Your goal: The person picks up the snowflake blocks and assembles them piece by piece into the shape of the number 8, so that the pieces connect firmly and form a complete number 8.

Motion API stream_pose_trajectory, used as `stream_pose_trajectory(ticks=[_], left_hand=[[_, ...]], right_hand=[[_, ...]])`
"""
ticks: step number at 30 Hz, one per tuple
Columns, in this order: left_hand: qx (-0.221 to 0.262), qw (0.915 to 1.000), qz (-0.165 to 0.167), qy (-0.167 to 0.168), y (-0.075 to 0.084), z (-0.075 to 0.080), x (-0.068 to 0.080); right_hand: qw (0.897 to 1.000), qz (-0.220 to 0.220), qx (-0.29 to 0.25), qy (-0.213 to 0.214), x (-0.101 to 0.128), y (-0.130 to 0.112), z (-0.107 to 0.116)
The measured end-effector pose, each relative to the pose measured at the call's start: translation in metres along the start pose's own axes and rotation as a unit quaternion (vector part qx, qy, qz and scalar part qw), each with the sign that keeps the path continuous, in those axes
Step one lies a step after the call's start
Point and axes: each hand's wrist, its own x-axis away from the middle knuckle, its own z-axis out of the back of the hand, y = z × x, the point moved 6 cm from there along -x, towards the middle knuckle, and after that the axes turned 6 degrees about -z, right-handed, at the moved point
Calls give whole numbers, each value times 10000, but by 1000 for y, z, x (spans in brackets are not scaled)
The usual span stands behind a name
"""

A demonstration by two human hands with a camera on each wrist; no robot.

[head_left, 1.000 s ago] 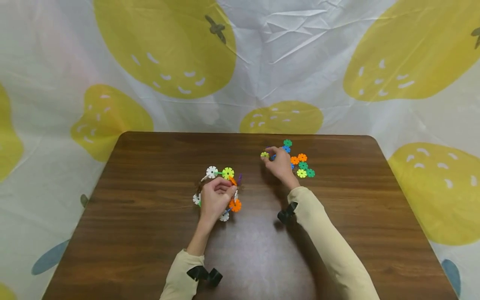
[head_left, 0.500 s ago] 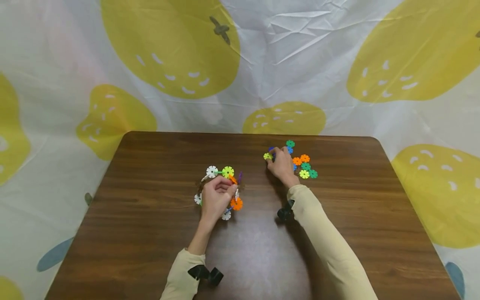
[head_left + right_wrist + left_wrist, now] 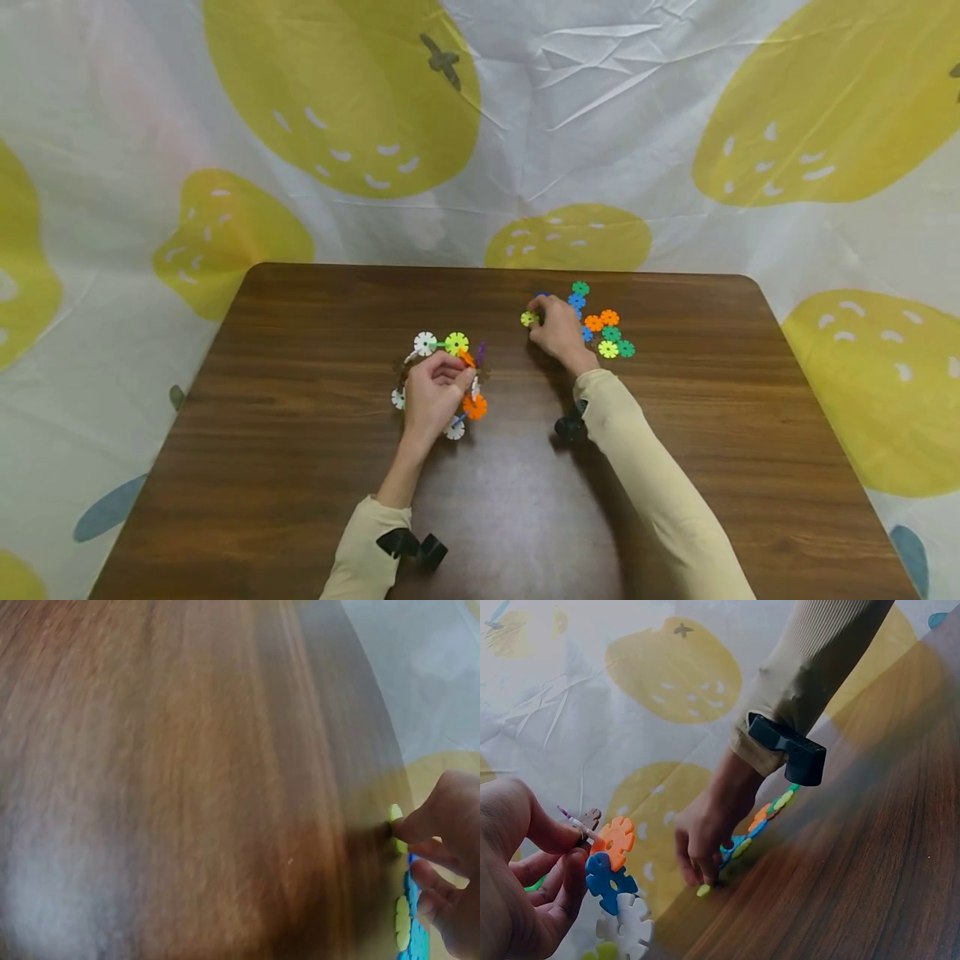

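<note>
Near the table's middle, my left hand (image 3: 431, 393) pinches a linked ring of notched plastic snowflake discs between thumb and fingertips. White discs (image 3: 425, 343), a yellow-green disc (image 3: 456, 343) and orange discs (image 3: 474, 407) show around the hand; the palm side hides part of the ring. Close up in the left wrist view, an orange disc (image 3: 615, 843) joins a blue disc (image 3: 610, 883) and a white disc (image 3: 627, 925). Farther back, my right hand (image 3: 558, 329) has its curled fingers and thumb on a loose yellow-green disc (image 3: 528, 318), low at the tabletop.
Beside the right hand lie several loose discs: a green disc (image 3: 581, 288), a blue disc (image 3: 576, 302), an orange disc (image 3: 609, 317) and a yellow-green disc (image 3: 608, 349). A patterned cloth (image 3: 420, 225) hangs behind the wooden table (image 3: 300, 467).
The right hand has shifted slightly left and nearer, and the yellow-green disc at its fingertips has moved with it. The left hand keeps its hold on the ring, almost still.
</note>
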Motion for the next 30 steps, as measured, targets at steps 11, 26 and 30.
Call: stream_pose_trajectory(ticks=[11, 26, 30], left_hand=[[367, 9993, -110, 47, -1, -3, 1], [115, 9978, -525, 395, 0, -3, 7], [137, 9971, -631, 402, 0, -4, 8]], right_hand=[[9955, 139, -937, -74, 23, -7, -1], [9145, 583, -3995, -245, 79, -70, 51], [9187, 731, -3869, -324, 88, -83, 56]])
